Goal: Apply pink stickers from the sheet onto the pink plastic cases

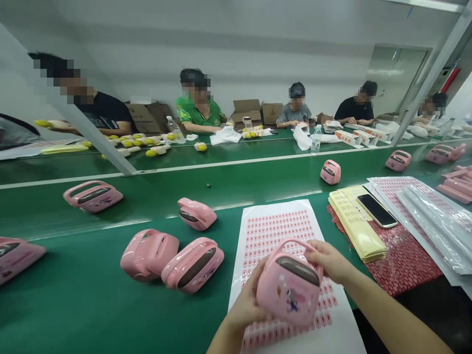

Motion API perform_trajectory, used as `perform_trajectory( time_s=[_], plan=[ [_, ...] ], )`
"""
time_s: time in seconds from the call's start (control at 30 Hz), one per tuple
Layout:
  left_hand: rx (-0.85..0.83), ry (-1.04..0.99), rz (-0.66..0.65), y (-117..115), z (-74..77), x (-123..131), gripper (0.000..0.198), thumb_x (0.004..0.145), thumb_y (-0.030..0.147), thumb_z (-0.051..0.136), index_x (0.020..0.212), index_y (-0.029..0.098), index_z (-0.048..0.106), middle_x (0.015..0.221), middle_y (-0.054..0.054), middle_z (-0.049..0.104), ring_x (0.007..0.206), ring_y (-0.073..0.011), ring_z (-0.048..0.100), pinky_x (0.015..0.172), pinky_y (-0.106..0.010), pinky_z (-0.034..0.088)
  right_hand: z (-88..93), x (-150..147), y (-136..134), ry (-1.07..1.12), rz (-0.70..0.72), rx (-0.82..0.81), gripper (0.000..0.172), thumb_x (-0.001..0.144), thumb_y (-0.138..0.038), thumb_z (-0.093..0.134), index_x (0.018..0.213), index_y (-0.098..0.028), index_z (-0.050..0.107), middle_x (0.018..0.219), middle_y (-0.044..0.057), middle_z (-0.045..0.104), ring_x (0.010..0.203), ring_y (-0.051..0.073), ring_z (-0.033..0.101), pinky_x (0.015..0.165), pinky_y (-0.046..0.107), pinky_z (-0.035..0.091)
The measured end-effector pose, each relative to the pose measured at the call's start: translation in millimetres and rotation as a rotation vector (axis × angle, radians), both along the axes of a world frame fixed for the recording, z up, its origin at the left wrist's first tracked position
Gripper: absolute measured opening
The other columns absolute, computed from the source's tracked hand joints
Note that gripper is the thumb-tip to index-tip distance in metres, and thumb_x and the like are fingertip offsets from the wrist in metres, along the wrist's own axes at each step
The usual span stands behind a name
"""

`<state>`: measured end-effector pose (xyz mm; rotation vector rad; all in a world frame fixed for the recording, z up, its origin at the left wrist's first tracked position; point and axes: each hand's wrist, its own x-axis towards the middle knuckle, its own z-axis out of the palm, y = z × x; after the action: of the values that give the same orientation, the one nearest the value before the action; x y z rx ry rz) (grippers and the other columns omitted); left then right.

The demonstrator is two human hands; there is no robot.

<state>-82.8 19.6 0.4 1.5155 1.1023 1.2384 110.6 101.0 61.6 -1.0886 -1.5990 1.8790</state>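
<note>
Step in hand looks to be handling the pink case (271,292), held tilted above the sheet of small pink labels (278,228); the next move calls for a steady left-side support (a judgement from the grip). Left hand (250,297) grips its side, while the right hand (326,259) has fingers curled at the handle's right end. Case: glossy, rounded, with a dark panel (298,270) above a printed cartoon figure (293,300).

Left hand (251,297) partly hidden behind a pink case (291,295), lower center; white sheet (313,342) cropped at bottom; second case (20,260) cut off, far left.
</note>
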Motion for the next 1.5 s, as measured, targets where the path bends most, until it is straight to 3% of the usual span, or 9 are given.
perform_trajectory(
  time_s=[0.27, 0.47, 0.67, 0.93, 1.03, 1.1, 1.17, 1.33, 1.5],
  plan=[
    [-0.144, 0.149, 0.276, 57, -24.6, -13, 0.031, 0.077, 0.041, 0.044, 0.095, 0.017, 0.054, 0.07, -0.003, 0.056, 0.059, -0.0146, 0.054, 0.055, -0.028, 0.045, 32.2, -72, 128, -0.429, -0.493, 0.535, 0.012, 0.062, -0.009, 0.051, 0.063, -0.018, 0.044, 0.062, -0.005, 0.047, 0.06, 0.011, 0.045, 0.052, 0.022, 0.033],
    [-0.018, 0.326, 0.222, 51, -28.4, -8, 0.015, 0.075, 0.024, 0.045, 0.074, 0.019, 0.059, 0.064, -0.003, 0.056, 0.063, -0.0178, 0.052, 0.056, -0.029, 0.04, 26.2, -124, 214, -0.527, -0.537, 0.524, 0.018, 0.083, -0.023, 0.051, 0.097, -0.013, 0.054, 0.095, 0.005, 0.057, 0.082, 0.015, 0.056, 0.07, 0.03, 0.047],
    [0.107, 0.553, 0.2, 51, -29.5, -7, 0.02, 0.074, 0.011, 0.036, 0.073, 0.02, 0.053, 0.069, -0.004, 0.058, 0.068, -0.0184, 0.055, 0.057, -0.028, 0.04, 19.7, -146, 241, -0.657, -0.474, 0.501, 0.028, 0.086, -0.03, 0.049, 0.111, -0.016, 0.05, 0.11, 0.007, 0.054, 0.092, 0.018, 0.056, 0.077, 0.038, 0.048],
    [0.03, 0.542, 0.203, 53, -25.1, -1, 0.022, 0.068, 0.007, 0.038, 0.072, 0.018, 0.056, 0.071, -0.005, 0.059, 0.068, -0.0182, 0.052, 0.06, -0.029, 0.04, 33.8, -166, 191, -0.595, -0.303, 0.768, 0.037, 0.082, -0.02, 0.054, 0.116, -0.009, 0.045, 0.12, 0.018, 0.042, 0.106, 0.023, 0.047, 0.089, 0.037, 0.036],
    [-0.004, 0.514, 0.215, 55, -27.9, -3, 0.023, 0.066, 0.007, 0.041, 0.074, 0.019, 0.058, 0.072, -0.003, 0.06, 0.069, -0.0178, 0.053, 0.062, -0.03, 0.04, 28.7, -190, 127, -0.41, 0.093, 0.881, 0.04, 0.068, -0.03, 0.069, 0.105, -0.022, 0.055, 0.102, 0.003, 0.055, 0.09, 0.016, 0.054, 0.078, 0.026, 0.043],
    [-0.038, 0.485, 0.23, 57, -31.4, -4, 0.022, 0.064, 0.008, 0.043, 0.075, 0.019, 0.059, 0.074, -0.003, 0.061, 0.069, -0.0184, 0.054, 0.063, -0.03, 0.041, 18.7, -206, 84, -0.199, 0.622, 1.059, 0.054, 0.066, -0.034, 0.069, 0.115, -0.024, 0.049, 0.109, 0.005, 0.052, 0.091, 0.018, 0.054, 0.075, 0.027, 0.044],
    [-0.077, 0.448, 0.255, 58, -35.3, -5, 0.02, 0.063, 0.01, 0.046, 0.075, 0.019, 0.059, 0.074, -0.004, 0.061, 0.07, -0.0202, 0.055, 0.063, -0.032, 0.042, 6.6, -220, 50, -0.23, 0.746, 1.088, 0.047, 0.068, -0.03, 0.066, 0.112, -0.024, 0.051, 0.108, 0.005, 0.052, 0.085, 0.018, 0.055, 0.071, 0.029, 0.044],
    [-0.103, 0.288, 0.258, 61, -40.2, -10, 0.014, 0.066, 0.016, 0.052, 0.077, 0.018, 0.058, 0.075, -0.002, 0.062, 0.075, -0.0219, 0.057, 0.065, -0.032, 0.045, -9.9, -220, 36, -0.31, 0.344, 0.861, 0.012, 0.069, -0.008, 0.053, 0.075, -0.018, 0.054, 0.088, 0.004, 0.054, 0.081, 0.02, 0.055, 0.069, 0.029, 0.042],
    [-0.09, 0.033, 0.213, 57, -31.0, -17, 0.028, 0.071, 0.041, 0.054, 0.084, 0.016, 0.055, 0.076, -0.005, 0.06, 0.072, -0.0195, 0.059, 0.067, -0.034, 0.049, -6.1, -151, 60, -0.256, 0.005, 0.585, 0.013, 0.083, -0.021, 0.034, 0.074, -0.019, 0.043, 0.069, 0.0, 0.05, 0.061, 0.013, 0.052, 0.051, 0.023, 0.041]
  ],
)
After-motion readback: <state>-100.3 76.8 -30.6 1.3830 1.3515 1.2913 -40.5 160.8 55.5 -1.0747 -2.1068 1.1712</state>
